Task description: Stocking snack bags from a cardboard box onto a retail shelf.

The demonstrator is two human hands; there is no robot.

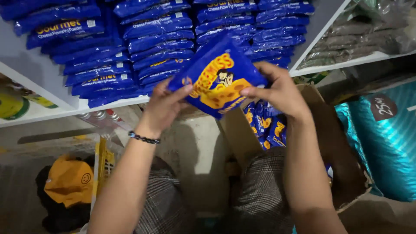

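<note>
A blue packet point(216, 80) with yellow and orange print is held up in front of a white shelf point(47, 78). My left hand point(164, 104) grips its left edge, with a dark bead bracelet on the wrist. My right hand point(277, 89) grips its right side, fingers over the top. Behind the packet, several rows of matching blue packets point(160, 43) are stacked flat on the shelf. Below my right forearm, an open cardboard box point(333, 143) holds more of the same blue packets point(266, 125).
A lower shelf point(26, 113) at left holds green and yellow items. A yellow crate point(102, 162) and an orange cloth point(69, 180) lie at lower left. Teal foil rolls point(385, 143) stand at right. Grey bags point(368, 30) fill the upper right shelf. My checked trousers appear at bottom.
</note>
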